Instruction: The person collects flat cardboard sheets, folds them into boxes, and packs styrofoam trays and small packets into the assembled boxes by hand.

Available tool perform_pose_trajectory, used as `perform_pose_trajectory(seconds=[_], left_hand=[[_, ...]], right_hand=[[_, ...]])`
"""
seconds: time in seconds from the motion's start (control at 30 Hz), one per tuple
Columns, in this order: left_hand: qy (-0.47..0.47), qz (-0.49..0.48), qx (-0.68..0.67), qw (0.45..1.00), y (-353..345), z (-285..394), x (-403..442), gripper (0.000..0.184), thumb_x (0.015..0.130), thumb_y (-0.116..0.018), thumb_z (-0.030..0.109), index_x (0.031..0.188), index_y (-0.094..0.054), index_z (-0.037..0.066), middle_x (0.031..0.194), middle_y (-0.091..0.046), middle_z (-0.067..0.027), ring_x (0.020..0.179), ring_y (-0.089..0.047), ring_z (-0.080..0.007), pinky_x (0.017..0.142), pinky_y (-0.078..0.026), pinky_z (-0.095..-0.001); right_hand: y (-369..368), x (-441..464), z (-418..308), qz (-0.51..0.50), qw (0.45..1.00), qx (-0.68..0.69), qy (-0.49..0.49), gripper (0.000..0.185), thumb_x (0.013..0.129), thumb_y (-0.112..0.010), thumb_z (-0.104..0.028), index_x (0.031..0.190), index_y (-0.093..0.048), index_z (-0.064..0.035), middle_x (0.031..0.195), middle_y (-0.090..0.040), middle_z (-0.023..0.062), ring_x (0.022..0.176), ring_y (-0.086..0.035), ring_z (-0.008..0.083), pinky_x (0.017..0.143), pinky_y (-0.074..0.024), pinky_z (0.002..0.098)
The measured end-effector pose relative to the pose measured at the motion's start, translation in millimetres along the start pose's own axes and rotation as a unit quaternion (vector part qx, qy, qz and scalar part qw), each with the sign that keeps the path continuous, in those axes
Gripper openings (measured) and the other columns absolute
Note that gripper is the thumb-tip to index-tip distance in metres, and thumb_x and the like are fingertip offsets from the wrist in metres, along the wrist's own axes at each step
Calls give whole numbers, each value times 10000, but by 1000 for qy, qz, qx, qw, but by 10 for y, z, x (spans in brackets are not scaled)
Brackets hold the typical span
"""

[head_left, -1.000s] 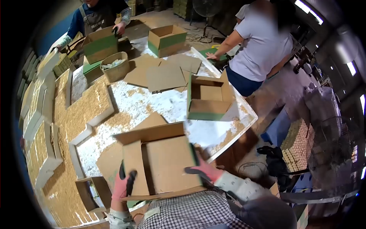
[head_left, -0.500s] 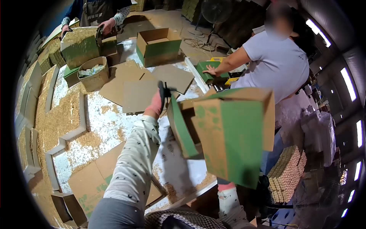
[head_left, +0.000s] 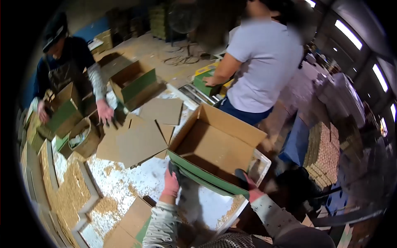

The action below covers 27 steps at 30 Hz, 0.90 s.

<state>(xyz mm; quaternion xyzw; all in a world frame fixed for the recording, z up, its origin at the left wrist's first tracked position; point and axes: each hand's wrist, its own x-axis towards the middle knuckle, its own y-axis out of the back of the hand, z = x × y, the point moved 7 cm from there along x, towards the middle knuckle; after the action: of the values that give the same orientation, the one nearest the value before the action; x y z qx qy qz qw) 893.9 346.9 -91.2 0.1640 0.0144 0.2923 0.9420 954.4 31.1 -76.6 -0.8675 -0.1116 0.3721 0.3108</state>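
An open cardboard box (head_left: 215, 142), brown inside and green on its outer side, is tilted toward me above the near edge of the white table. My left hand (head_left: 170, 180), in a pink glove with dark fingers, grips its near left corner. At the near right corner, my right hand (head_left: 249, 185) holds the wall, with its dark fingertips over the rim. The box's inside shows no contents. Flat cardboard flaps (head_left: 142, 142) lie just beyond my left hand.
Across the table (head_left: 124, 182), strewn with husk-like bits, a co-worker (head_left: 62, 74) handles a green box (head_left: 66, 111) beside a round bin (head_left: 84, 138). Another person (head_left: 264, 62) rests a hand on a green carton (head_left: 205, 82). Stacked egg trays (head_left: 322, 153) stand at right.
The box has turned from upright on its side to opening upward, with both hands now on its near wall. The far co-worker's one hand has reached out toward the flaps. My view has shifted.
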Motion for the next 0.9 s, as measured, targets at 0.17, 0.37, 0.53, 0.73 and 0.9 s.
perform_pose_trajectory(seconds=[0.17, 0.37, 0.53, 0.73, 0.9], left_hand=[[-112, -51, 21, 992, 817, 568, 81, 523, 852, -567, 136, 1320, -366, 19, 1252, -490, -182, 1171, -470, -280, 996, -349, -346], [304, -87, 451, 835, 2960, -113, -1887, 630, 688, -725, 419, 1125, -541, 4, 1093, -577, -211, 1053, -527, -372, 902, -426, -422], [177, -28, 478, 860, 3320, -759, -2688, 596, 774, -614, 401, 1211, -455, 28, 1210, -461, -200, 1167, -374, -359, 984, -315, -428], [170, 33, 365, 915, 3370, 1023, -3163, 510, 765, -647, 465, 1058, -573, 55, 1240, -506, -175, 1164, -446, -368, 1024, -305, -429], [-187, 185, 499, 826, 3319, 2335, -3329, 423, 565, -733, 172, 923, -548, 44, 1032, -566, -134, 957, -504, -343, 873, -375, -401]], right_hand=[[-148, -97, 464, -66, 997, 27, -18, 401, 889, -533, -387, 1170, -533, -102, 1042, -606, 56, 926, -578, 200, 908, -448, 358], [-585, -675, 2115, -217, 743, -618, 135, 606, 871, -544, -392, 1286, -386, 20, 1112, -571, 217, 1071, -533, 356, 924, -407, 372], [-671, -956, 2606, -278, 549, -771, 162, 873, 824, -486, -591, 1320, -271, 94, 958, -578, 302, 1026, -540, 382, 898, -415, 395], [-2557, -2390, 1586, -202, 443, -714, 503, 709, 829, -523, -482, 1349, -328, -41, 1269, -427, 177, 1195, -388, 325, 1018, -281, 408], [-3471, -3025, 1873, -290, 193, -819, 455, 756, 772, -525, -586, 1251, -437, -8, 1095, -488, 151, 1027, -458, 265, 840, -359, 362]])
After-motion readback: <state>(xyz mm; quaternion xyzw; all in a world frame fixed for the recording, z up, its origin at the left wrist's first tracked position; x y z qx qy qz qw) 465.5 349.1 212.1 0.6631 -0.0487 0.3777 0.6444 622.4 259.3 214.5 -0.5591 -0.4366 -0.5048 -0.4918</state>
